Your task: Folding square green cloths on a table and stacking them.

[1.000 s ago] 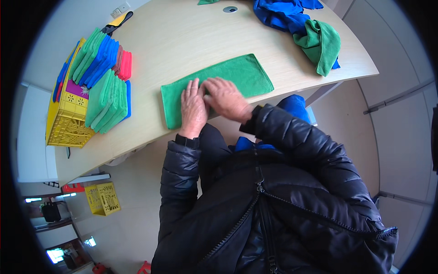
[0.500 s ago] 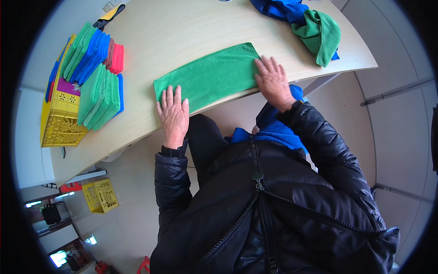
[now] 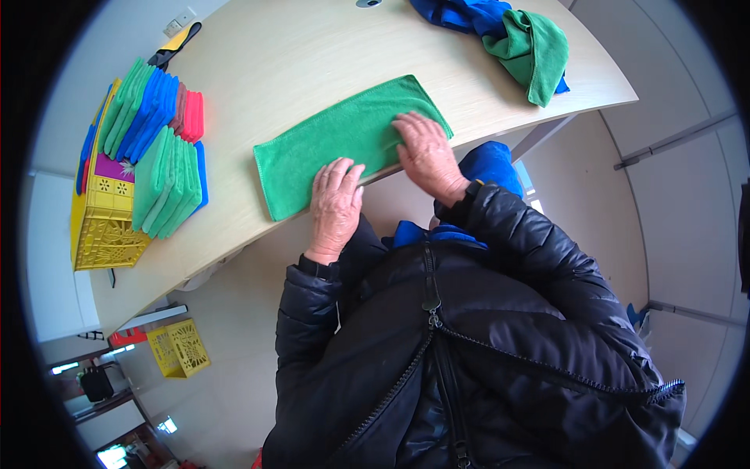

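A green cloth (image 3: 344, 144) lies flat as a long folded strip on the pale wooden bench (image 3: 312, 55), close to its near edge, and both hands are pressed down on it. The left hand (image 3: 336, 205) rests palm down over the strip's near edge toward its left half, fingers spread and flat, gripping nothing; the right hand (image 3: 426, 156) lies flat on the right end, fingers likewise open and extended. This looks like the smoothing step between folds (the strip is already narrow and even). The next move, as I judge it, calls for pinching one short end and carrying it across to the other, keeping the edges lined up. To the left a stack of folded cloths (image 3: 160, 148), green, blue and red, sits partly on a yellow crate (image 3: 101, 227), well apart from the hands. At the far right of the bench a loose heap of blue and green cloths (image 3: 516, 35) lies unfolded
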Available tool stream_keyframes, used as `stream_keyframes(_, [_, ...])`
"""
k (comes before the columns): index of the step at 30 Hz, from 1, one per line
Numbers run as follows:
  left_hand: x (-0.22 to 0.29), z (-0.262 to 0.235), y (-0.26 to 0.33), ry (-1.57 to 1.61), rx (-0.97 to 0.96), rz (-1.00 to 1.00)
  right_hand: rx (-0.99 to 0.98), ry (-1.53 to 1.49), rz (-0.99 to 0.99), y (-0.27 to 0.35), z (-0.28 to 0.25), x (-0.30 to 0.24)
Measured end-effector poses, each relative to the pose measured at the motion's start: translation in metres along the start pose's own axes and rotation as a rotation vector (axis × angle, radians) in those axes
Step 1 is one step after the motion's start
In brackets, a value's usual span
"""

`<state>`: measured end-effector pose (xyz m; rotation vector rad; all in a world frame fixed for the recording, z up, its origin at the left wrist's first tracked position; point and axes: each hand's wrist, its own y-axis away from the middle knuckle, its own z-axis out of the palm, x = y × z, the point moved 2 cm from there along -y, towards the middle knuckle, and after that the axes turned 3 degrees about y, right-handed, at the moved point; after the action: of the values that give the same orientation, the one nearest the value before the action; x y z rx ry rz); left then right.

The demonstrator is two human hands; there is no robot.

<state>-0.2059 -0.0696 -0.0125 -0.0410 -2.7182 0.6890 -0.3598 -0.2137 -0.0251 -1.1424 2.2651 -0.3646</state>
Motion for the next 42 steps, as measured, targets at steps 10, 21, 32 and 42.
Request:
stream_keyframes(10, [-0.029,-0.012,-0.004,0.148,-0.026,-0.171,-0.007,0.088,0.039,-0.02,-0.03,0.061])
stream_keyframes(21, [-0.118,-0.011,0.009,-0.291,-0.135,-0.442,-0.236,0.312,-0.034,-0.061,0.021,0.05])
stream_keyframes(32, [-0.107,-0.017,0.009,-0.476,-0.048,-0.444,-0.239,0.404,-0.065,-0.062,0.011,0.033])
stream_keyframes(42, [-0.112,-0.009,-0.001,-0.384,-0.13,-0.538,-0.323,0.224,-0.153,-0.041,0.026,-0.002])
